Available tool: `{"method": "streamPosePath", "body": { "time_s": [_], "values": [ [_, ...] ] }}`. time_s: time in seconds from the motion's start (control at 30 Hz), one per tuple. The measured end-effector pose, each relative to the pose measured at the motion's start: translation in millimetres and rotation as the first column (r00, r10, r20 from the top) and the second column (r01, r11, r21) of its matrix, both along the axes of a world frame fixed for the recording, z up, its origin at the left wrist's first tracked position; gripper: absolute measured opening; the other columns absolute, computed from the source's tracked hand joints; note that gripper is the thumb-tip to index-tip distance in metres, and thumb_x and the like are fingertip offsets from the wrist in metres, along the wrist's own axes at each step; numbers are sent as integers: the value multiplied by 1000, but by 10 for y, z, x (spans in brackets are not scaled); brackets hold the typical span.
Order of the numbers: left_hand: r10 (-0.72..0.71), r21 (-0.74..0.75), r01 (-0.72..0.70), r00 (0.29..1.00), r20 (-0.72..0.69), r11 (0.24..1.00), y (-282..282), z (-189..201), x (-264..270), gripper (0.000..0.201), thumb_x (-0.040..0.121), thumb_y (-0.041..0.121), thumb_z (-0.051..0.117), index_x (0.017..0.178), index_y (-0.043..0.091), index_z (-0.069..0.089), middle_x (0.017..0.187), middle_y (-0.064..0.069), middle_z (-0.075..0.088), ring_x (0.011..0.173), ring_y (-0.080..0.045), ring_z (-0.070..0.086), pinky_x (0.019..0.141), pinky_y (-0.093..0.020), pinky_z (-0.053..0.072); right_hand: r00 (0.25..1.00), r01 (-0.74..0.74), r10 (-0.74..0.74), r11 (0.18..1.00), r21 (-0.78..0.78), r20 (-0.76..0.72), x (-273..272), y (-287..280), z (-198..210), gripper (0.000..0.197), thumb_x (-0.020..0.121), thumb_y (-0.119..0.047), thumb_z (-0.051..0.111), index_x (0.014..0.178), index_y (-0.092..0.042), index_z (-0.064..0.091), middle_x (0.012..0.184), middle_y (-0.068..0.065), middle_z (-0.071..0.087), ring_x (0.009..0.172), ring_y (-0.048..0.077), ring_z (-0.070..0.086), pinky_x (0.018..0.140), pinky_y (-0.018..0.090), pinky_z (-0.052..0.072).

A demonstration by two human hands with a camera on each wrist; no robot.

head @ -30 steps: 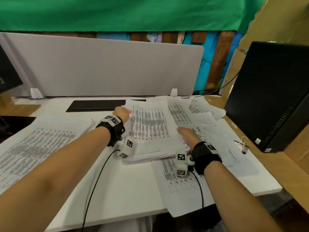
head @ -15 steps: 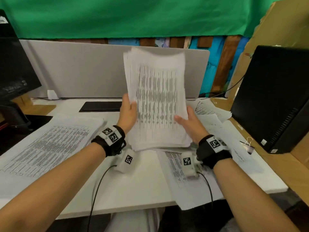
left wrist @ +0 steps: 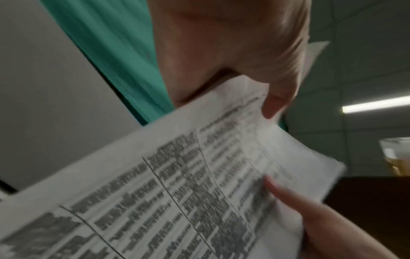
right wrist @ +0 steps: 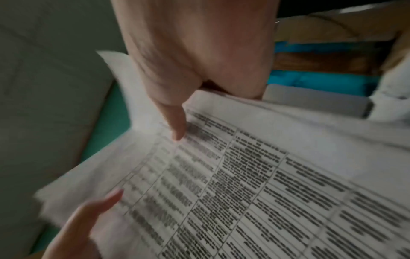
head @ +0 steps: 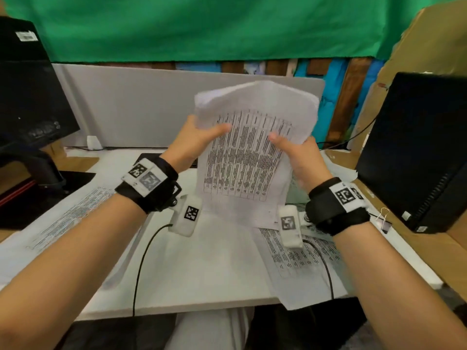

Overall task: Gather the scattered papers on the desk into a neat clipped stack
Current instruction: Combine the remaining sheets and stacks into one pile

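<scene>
I hold a stack of printed papers [head: 249, 157] upright above the white desk [head: 202, 269], its top edge curling toward me. My left hand [head: 199, 137] grips the stack's left edge, thumb across the front page. My right hand [head: 293, 152] grips the right edge the same way. The left wrist view has the printed sheet [left wrist: 177, 192] under my left thumb [left wrist: 277, 98]. In the right wrist view my right thumb [right wrist: 175, 122] presses on the page [right wrist: 266, 192]. More printed sheets [head: 298, 258] lie on the desk at the right, and another sheet [head: 68, 221] at the left. A binder clip [head: 385, 221] lies at the desk's right edge.
A black computer tower [head: 419, 152] stands at the right. A dark monitor [head: 22, 97] on its stand occupies the left. A grey divider panel [head: 131, 107] closes the back of the desk, with a black flat pad [head: 151, 157] before it. Cables run from both wrist cameras.
The stack went from lying flat on the desk to standing upright in both hands. Since half a second ago it rose off the desk, tilted slightly right, and its top curled over.
</scene>
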State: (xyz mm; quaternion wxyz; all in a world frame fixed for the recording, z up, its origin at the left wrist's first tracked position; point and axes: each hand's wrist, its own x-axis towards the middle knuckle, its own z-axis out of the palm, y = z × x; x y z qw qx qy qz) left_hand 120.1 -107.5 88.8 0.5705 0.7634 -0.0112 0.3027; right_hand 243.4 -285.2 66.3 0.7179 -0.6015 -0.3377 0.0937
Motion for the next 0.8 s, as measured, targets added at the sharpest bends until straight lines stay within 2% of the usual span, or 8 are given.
{"method": "streamPosePath", "body": {
  "time_s": [0.1, 0.2, 0.3, 0.37, 0.47, 0.57, 0.67, 0.8],
  "values": [
    [170, -62, -161, 968, 185, 985, -194, 148, 64, 23, 90, 4, 57, 112, 13, 55, 98, 5, 66, 84, 4, 67, 79, -20, 53, 996, 62, -68, 994, 90, 63, -112, 89, 220, 22, 89, -21, 69, 110, -18, 64, 111, 4, 71, 108, 21, 68, 98, 44, 53],
    [189, -190, -140, 944, 271, 972, -152, 198, 58, 22, 90, 1, 56, 109, 11, 58, 100, 0, 67, 94, -10, 67, 88, -29, 54, 992, 23, -36, 994, 103, 123, -163, 59, 286, 19, 89, -19, 68, 105, -28, 64, 112, 2, 71, 111, 21, 66, 100, 42, 51],
    [122, -132, -155, 965, -231, 979, 103, -160, 102, 30, 88, 18, 61, 118, 14, 59, 121, -1, 63, 113, -13, 58, 102, -36, 44, 1000, 15, -12, 985, -171, 15, -24, 26, -92, 45, 84, -25, 73, 126, -26, 55, 129, -6, 62, 121, 12, 56, 105, 34, 41],
    [79, 32, -74, 804, -590, 997, 162, -481, 105, 48, 87, 31, 62, 131, 16, 51, 138, -2, 53, 124, -17, 50, 106, -38, 38, 994, -26, -6, 956, -292, -110, -6, 33, -401, 64, 77, -35, 78, 134, -21, 52, 137, -1, 58, 128, 16, 52, 110, 38, 37],
    [114, -39, -146, 888, -445, 989, 57, -671, 149, 51, 87, 27, 65, 133, 15, 49, 129, -1, 59, 116, -18, 58, 99, -33, 44, 968, 32, -69, 987, -157, -240, 46, 93, -560, 93, 45, -58, 89, 125, -22, 59, 126, 3, 67, 120, 24, 61, 106, 52, 44],
    [254, -191, -310, 929, -269, 931, -58, -629, 161, 58, 88, 28, 66, 136, 8, 41, 123, 6, 52, 113, -12, 53, 97, -29, 41, 962, -20, -5, 996, -89, -272, 144, 159, -570, 68, 55, -42, 89, 115, -20, 65, 118, 3, 72, 112, 24, 67, 98, 47, 51],
    [78, -159, -183, 856, -511, 970, -13, -733, 149, 35, 90, 20, 63, 121, 19, 47, 115, 6, 57, 104, -9, 54, 93, -25, 41, 953, -114, -16, 905, -410, -301, 304, 181, -864, 85, 49, -44, 93, 123, -14, 62, 123, 6, 69, 114, 27, 65, 103, 50, 47],
    [-13, -262, -177, 806, -591, 949, 164, -1012, 109, 24, 90, 16, 63, 113, 12, 57, 99, 5, 66, 80, -4, 61, 59, -11, 49, 960, -4, -141, 855, -518, -241, 368, 163, -1063, 65, 78, -43, 78, 131, -13, 58, 125, 6, 67, 113, 26, 63, 101, 44, 48]
  ]
}}
